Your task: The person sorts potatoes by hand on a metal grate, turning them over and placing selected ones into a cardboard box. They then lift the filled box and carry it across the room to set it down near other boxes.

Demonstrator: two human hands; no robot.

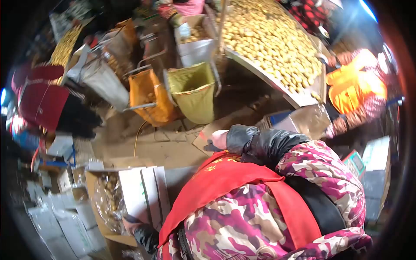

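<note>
My left hand (132, 224) is low in the view, beside an open cardboard box (97, 203) that holds potatoes in clear plastic (109, 197). Its fingers are too blurred and hidden to read. My right hand (219, 139) reaches across in front of my red apron, next to a flat brown cardboard piece (201, 141). Its fingers are dark and smeared, and what they hold, if anything, cannot be made out. White box panels (143, 193) stand between the open box and my apron.
A sloping table (268, 80) bears many potatoes (273, 39). Yellow (197, 97) and orange (149, 93) bags hang on metal frames. A person in orange (353, 86) works at the right, another in dark red (41, 99) at the left. White cartons (65, 229) are stacked lower left.
</note>
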